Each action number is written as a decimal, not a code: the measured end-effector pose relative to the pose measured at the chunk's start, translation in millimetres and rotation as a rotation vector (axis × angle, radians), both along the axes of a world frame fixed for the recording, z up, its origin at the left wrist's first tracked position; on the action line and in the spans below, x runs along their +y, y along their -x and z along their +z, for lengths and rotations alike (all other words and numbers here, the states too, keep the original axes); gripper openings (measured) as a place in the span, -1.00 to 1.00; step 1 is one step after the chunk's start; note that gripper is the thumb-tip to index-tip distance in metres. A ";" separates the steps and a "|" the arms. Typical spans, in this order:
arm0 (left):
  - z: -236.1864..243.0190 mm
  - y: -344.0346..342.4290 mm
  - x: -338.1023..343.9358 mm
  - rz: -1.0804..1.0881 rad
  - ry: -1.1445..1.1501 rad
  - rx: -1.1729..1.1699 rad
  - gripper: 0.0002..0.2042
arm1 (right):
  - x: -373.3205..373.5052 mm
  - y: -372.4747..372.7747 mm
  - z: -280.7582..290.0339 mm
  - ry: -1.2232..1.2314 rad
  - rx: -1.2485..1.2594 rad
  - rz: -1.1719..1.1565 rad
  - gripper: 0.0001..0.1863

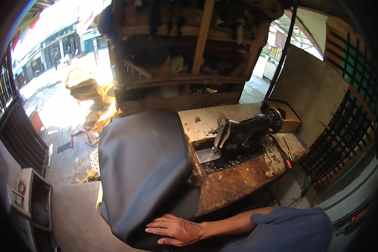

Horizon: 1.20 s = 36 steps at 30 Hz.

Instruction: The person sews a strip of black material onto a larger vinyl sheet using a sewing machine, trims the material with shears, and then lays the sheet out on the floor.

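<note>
Smooth dark-grey sheet [145,155] left of the black metal sewing machine [250,128] probably needs even pressure from the loosely spread, ungripping right hand [178,231]; left hand unseen.

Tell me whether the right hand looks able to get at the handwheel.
Probably yes: the right hand rests on the grey sheet, and nothing visible blocks the way over the table to the handwheel.

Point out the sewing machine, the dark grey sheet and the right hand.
Sewing machine [250,125]: head view, on its black arm.
Dark grey sheet [145,161]: head view, on its broad upper surface.
Right hand [180,231]: head view, on its back.
</note>
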<state>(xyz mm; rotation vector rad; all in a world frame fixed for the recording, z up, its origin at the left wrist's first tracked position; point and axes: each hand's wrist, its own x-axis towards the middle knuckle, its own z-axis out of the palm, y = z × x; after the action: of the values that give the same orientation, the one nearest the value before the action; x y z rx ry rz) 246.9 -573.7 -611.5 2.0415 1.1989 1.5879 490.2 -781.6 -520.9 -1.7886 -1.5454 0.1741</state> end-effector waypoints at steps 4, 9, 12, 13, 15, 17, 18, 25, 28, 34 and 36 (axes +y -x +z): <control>111.0 -49.2 -35.8 -0.785 0.836 -0.692 -0.82 | -52.7 16.4 25.4 -0.182 0.618 0.083 -0.48; 162.3 -184.7 -205.2 -1.339 0.904 -0.555 -0.78 | -153.1 6.1 37.7 -0.179 0.649 -0.011 -0.45; 153.7 -228.6 -231.4 -1.613 0.929 -0.438 -0.54 | -193.7 -6.7 37.9 -0.247 0.709 -0.143 -0.55; 152.3 -244.5 -239.5 -1.657 0.792 -0.313 -0.29 | -204.1 -8.4 30.8 -0.347 0.740 -0.191 -0.59; 167.4 -276.7 -254.0 -1.830 0.658 -0.060 -0.15 | -235.7 -9.6 24.2 -0.411 0.759 -0.425 -0.62; 157.6 -319.6 -241.1 -1.604 0.815 0.185 -0.35 | -267.0 -17.2 32.7 -0.412 1.240 -0.466 -0.62; 141.1 -336.7 -225.8 -1.434 0.788 0.434 -0.54 | -274.5 -16.6 22.0 -0.470 1.236 -0.524 -0.63; 124.3 -356.1 -176.6 -1.220 -0.144 0.978 -0.69 | -269.9 -10.3 3.8 -0.473 1.519 -0.487 -0.47; 146.6 -343.1 -188.9 -1.265 -0.125 1.277 -0.70 | -264.5 -17.1 -3.5 -0.398 1.623 -0.441 -0.41; 154.4 -344.4 -175.1 -1.228 -0.292 1.534 -0.77 | -232.2 -22.0 -4.0 -0.247 1.710 -0.402 -0.40; 185.8 -328.3 -169.3 -1.239 -0.271 1.468 -0.75 | -210.6 -17.3 3.5 -0.268 1.752 -0.362 -0.37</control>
<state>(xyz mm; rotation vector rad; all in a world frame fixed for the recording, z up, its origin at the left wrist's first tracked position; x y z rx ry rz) 575.2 -742.9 -425.7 3.0208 -0.3423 -0.4902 507.4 -992.3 -517.4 -0.9309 0.0323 0.9598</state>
